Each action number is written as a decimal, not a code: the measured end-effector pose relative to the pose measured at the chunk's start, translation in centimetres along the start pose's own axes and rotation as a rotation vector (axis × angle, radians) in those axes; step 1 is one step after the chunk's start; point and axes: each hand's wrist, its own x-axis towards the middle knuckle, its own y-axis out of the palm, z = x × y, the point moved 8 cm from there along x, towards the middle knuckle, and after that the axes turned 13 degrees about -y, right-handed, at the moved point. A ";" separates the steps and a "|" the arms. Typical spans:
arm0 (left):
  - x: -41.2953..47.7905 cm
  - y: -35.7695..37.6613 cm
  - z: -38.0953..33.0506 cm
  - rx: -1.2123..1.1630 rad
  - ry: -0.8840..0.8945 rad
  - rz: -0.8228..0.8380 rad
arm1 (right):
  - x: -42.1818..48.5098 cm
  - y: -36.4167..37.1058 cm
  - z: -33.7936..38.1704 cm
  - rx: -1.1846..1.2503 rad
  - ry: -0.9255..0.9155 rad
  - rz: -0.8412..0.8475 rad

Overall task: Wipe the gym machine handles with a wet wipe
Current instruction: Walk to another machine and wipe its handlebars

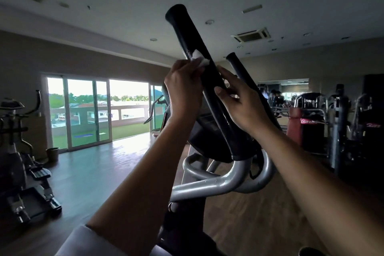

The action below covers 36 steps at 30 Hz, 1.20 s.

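1. White wet wipe (199, 59) sits bunched under the fingertips of the left hand (182, 89), which grips it and presses it against the near handle (191, 33), a little above the middle of the black grip.
2. Just below, the right hand (243, 102) holds the same handle lightly. Its thumb lies on the front face and its fingers reach along the far side, apparently to steady the bar.
3. Both forearms are raised in front of the person, with the handle tilting up and away to the left.
4. The far handle (239, 64) stands just behind the right hand, thinner in view, and nothing touches it.
5. Both handles rise from the silver frame (218, 183) of the machine.
6. Further out are an exercise bike (18, 151) at the left, glass doors (89, 110) behind it, and more machines in the dark at the right.
7. Judging by where the wipe sits, the task is partway through the near handle. I cannot tell which parts of the grip are already wiped, as no wet sheen shows. The far handle looks still to do.
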 end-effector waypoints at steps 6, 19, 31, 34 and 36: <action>-0.9 -0.6 0.7 -0.039 -0.020 0.038 | 0.4 -0.1 0.0 0.017 0.034 -0.002; 5.9 0.3 0.8 0.008 -0.025 -0.068 | 3.1 0.9 0.3 -0.026 -0.005 0.025; 9.8 -1.3 0.9 -0.024 -0.009 -0.128 | 5.5 1.3 0.7 -0.010 -0.028 -0.001; 10.3 0.3 0.9 -0.006 -0.013 -0.053 | 6.1 1.5 0.6 -0.033 -0.039 0.008; 9.0 0.3 1.3 -0.054 -0.024 -0.059 | 5.9 1.5 0.2 -0.034 -0.024 0.004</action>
